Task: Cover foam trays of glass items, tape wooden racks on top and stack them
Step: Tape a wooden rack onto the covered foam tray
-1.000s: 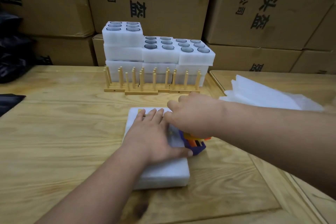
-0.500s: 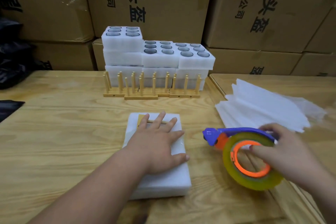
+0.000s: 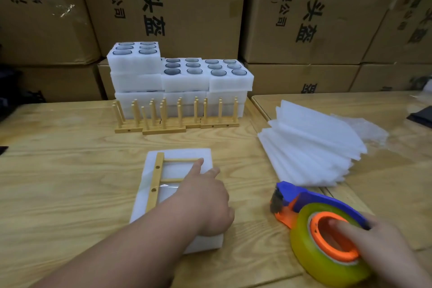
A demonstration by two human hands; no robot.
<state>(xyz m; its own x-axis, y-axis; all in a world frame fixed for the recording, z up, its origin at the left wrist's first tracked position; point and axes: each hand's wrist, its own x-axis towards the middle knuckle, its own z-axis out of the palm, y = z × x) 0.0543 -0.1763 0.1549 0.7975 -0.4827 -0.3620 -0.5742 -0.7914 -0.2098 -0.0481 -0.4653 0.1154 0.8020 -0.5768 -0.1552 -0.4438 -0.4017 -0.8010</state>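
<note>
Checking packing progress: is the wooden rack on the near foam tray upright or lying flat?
Lying flat: the wooden rack rests pegs sideways on the covered foam tray.

White foam tray (image 3: 149, 203), yellowish tape roll (image 3: 311, 257), blue-and-orange dispenser (image 3: 311, 199)

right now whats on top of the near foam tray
A wooden rack lies flat on it, clear tape across, left hand resting over both. The tray's contents are covered.

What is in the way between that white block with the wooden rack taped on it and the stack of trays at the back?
The upright wooden racks stand in a row directly in front of the stacked foam trays, between them and the covered tray.
</note>
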